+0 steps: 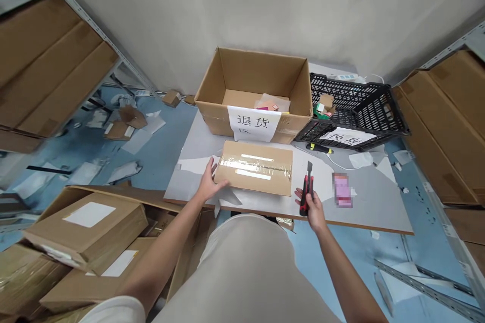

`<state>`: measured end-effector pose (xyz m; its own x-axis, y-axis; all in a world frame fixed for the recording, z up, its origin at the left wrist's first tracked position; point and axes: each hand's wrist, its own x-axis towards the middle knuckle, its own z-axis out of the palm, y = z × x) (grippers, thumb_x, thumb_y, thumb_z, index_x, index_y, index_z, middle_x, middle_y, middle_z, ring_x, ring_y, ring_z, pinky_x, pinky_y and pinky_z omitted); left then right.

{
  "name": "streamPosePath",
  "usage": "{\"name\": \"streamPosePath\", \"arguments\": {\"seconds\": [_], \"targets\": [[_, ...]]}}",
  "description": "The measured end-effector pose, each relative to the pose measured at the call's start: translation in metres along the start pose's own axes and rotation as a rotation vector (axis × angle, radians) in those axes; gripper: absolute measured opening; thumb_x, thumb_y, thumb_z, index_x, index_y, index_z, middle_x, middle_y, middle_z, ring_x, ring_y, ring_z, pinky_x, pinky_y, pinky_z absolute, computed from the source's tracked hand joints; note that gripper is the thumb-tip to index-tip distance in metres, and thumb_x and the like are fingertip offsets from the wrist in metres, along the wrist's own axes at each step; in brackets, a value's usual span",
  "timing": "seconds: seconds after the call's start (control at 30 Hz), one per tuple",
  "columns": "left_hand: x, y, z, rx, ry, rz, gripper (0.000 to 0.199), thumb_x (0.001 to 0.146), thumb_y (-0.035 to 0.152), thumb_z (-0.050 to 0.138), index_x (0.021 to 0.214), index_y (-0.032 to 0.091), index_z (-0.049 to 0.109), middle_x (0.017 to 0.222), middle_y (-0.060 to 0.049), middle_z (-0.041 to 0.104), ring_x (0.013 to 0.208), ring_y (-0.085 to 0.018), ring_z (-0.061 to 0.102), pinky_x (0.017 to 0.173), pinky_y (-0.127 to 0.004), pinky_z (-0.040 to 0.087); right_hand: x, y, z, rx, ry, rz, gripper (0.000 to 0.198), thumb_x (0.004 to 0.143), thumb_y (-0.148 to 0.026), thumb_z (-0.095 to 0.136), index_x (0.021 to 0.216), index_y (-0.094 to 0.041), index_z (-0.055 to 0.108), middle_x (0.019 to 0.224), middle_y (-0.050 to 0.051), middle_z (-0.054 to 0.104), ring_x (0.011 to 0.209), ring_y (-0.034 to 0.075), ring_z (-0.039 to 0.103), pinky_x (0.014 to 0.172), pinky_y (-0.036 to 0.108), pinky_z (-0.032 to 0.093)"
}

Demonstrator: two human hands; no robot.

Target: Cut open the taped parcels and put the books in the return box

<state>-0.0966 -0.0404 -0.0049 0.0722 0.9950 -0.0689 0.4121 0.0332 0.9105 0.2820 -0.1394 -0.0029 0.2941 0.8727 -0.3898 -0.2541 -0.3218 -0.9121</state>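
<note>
Glossy tape (246, 164) on matt carton (253, 185)

At the centre of your frame, an open carton (214, 120) with a white paper sign (253, 123) on its front stands at the back of the bench (379, 207). To its right you have a black plastic crate (399, 113), also bearing a sign (347, 136), with small boxes inside. Right of centre, a yellow-and-black tool (319, 148) lies before the crate; nearer you is a pink, pixelated item (343, 190). Labelled boxes (117, 222) fill your lower left, shelved cartons (56, 60) your upper left; scraps litter the blue floor (170, 133).
</note>
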Motion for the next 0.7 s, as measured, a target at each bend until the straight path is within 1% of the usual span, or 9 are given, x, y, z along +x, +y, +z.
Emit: {"name": "streamPosePath", "arguments": {"seconds": [0.07,0.1,0.17,0.23,0.3,0.37,0.5,0.6,0.7], "targets": [[-0.010,-0.019,0.003,-0.127,-0.096,-0.112,0.099,0.060,0.055,0.071,0.140,0.020,0.027,0.142,-0.019,0.037,0.127,-0.031,0.042,0.099,-0.045,0.041,0.006,0.016,0.019,0.055,-0.011,0.020,0.043,0.074,-0.057,0.062,0.103,-0.026,0.054,0.106,0.006,0.067,0.094,0.022,0.065,0.074,0.037,0.055],[-0.014,-0.026,0.006,-0.161,-0.117,-0.142,0.093,0.060,0.054,0.071,0.137,0.019,0.034,0.136,-0.018,0.045,0.124,-0.030,0.046,0.098,-0.044,0.042,0.008,0.022,0.025,0.060,-0.013,0.026,0.042,0.074,-0.056,0.062,0.102,-0.026,0.053,0.103,0.005,0.068,0.093,0.021,0.065,0.075,0.037,0.055],[-0.019,-0.032,0.013,-0.190,-0.086,-0.159,0.080,0.062,0.053,0.069,0.129,0.017,0.044,0.127,-0.015,0.055,0.116,-0.028,0.053,0.096,-0.043,0.044,0.009,0.029,0.030,0.039,-0.016,0.023,0.040,0.074,-0.056,0.061,0.099,-0.026,0.054,0.097,0.002,0.067,0.086,0.018,0.065,0.075,0.035,0.055],[-0.021,-0.026,0.018,-0.159,-0.008,-0.150,0.070,0.065,0.054,0.064,0.122,0.015,0.050,0.117,-0.013,0.061,0.104,-0.025,0.060,0.091,-0.040,0.048,0.010,0.028,0.029,0.000,-0.029,-0.001,0.039,0.075,-0.056,0.061,0.098,-0.026,0.054,0.092,0.001,0.067,0.081,0.016,0.065,0.074,0.033,0.054],[-0.019,-0.011,0.017,-0.057,0.026,-0.146,0.063,0.067,0.054,0.061,0.115,0.013,0.056,0.105,-0.011,0.066,0.088,-0.022,0.064,0.082,-0.036,0.051,0.013,0.018,0.025,-0.043,-0.045,-0.040,0.039,0.075,-0.056,0.060,0.096,-0.024,0.054,0.086,0.001,0.066,0.077,0.016,0.064,0.072,0.032,0.054],[-0.016,0.010,0.012,0.089,0.037,-0.144,0.055,0.070,0.055,0.059,0.106,0.014,0.061,0.092,-0.008,0.069,0.076,-0.020,0.064,0.072,-0.032,0.050,0.018,0.002,0.021,-0.065,-0.052,-0.095,0.038,0.075,-0.056,0.060,0.093,-0.023,0.054,0.080,0.001,0.064,0.075,0.016,0.063,0.071,0.032,0.053],[-0.009,0.049,0.003,0.352,0.084,-0.179,0.047,0.076,0.060,0.049,0.082,0.017,0.067,0.072,-0.005,0.069,0.067,-0.020,0.061,0.062,-0.027,0.041,0.029,-0.033,0.018,-0.050,-0.049,-0.147,0.034,0.077,-0.053,0.060,0.092,-0.023,0.052,0.080,0.001,0.064,0.071,0.014,0.062,0.071,0.032,0.052],[0.001,0.064,0.004,0.485,0.077,-0.232,0.053,0.078,0.064,0.041,0.066,0.019,0.065,0.061,-0.006,0.066,0.063,-0.021,0.059,0.058,-0.028,0.036,0.038,-0.049,0.017,-0.065,-0.047,-0.126,0.036,0.076,-0.052,0.061,0.095,-0.023,0.051,0.083,0.002,0.066,0.069,0.014,0.063,0.069,0.032,0.052],[0.022,0.066,0.009,0.578,0.067,-0.234,0.056,0.078,0.066,0.038,0.057,0.020,0.062,0.057,-0.009,0.064,0.064,-0.024,0.060,0.057,-0.029,0.032,0.048,-0.052,0.016,-0.094,-0.068,-0.101,0.039,0.075,-0.054,0.061,0.094,-0.022,0.051,0.081,0.002,0.065,0.068,0.014,0.062,0.066,0.031,0.051]]}}
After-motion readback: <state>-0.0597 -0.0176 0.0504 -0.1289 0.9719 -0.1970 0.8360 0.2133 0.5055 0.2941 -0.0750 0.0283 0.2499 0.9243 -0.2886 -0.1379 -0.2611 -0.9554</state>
